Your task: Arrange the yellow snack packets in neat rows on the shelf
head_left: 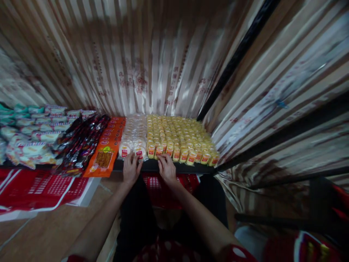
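My left hand (131, 169) is at the front of the clear-wrapped round white snack packets (139, 150). Its fingertips touch the lower edge of the front packets, the thumb held apart from the fingers. Close to its right, my right hand (167, 169) has its fingertips against the front row of small yellow snack packets (176, 153). Its fingers are slightly bent and spread, and I see nothing lifted in either hand. The packets stand in tight rows on a black shelf (149, 166). The exact finger contact is dim and slightly blurred.
Left of the round packets lie an orange snack bag (105, 154), dark shiny packets (81, 142) and white-and-blue packets (40, 136). Red baskets (49, 187) sit below. Striped sheeting (136, 62) hangs behind, with a black pole (234, 62) at the right.
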